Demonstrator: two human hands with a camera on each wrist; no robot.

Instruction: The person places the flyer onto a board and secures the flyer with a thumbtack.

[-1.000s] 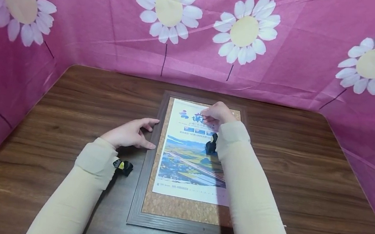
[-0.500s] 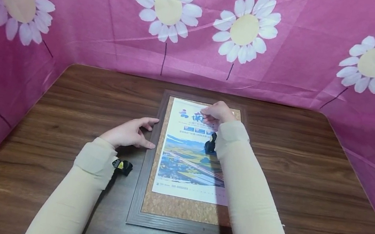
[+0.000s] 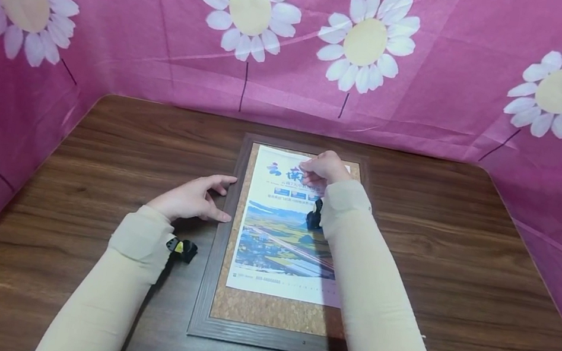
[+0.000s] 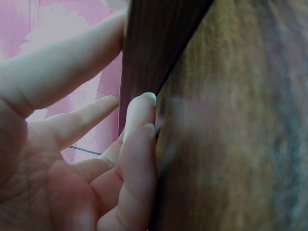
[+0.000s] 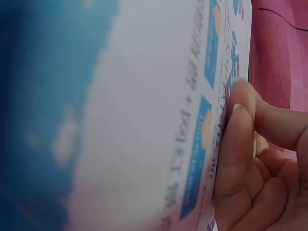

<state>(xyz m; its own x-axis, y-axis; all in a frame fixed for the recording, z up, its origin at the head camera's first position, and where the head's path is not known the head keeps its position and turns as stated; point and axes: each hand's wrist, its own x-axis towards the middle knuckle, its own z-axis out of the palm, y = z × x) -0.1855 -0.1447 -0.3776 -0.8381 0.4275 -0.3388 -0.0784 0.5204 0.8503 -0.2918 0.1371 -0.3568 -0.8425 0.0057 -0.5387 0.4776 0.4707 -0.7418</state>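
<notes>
A framed corkboard (image 3: 267,310) lies on the table, with a printed poster (image 3: 283,239) showing blue characters and a landscape on it. Against the left side of its dark wooden frame (image 3: 210,273) rests my left hand (image 3: 190,197), thumb and index finger extended and apart. The left wrist view shows the fingertips of this hand (image 4: 62,163) touching the frame's edge. Over the poster's top part is my right hand (image 3: 327,168), fingers bent, thumb and index tips together. In the right wrist view these fingertips (image 5: 238,98) meet at the paper; anything small between them is hidden.
The brown wood-grain table (image 3: 464,255) extends around the board. A pink cloth (image 3: 292,96) with white daisies hangs along its back and sides. Black camera mounts (image 3: 182,249) sit on both wrists over pale sleeves. The right forearm covers the poster's right side.
Both hands, the poster and the board keep their places relative to each other. Only the head view shifts very slightly.
</notes>
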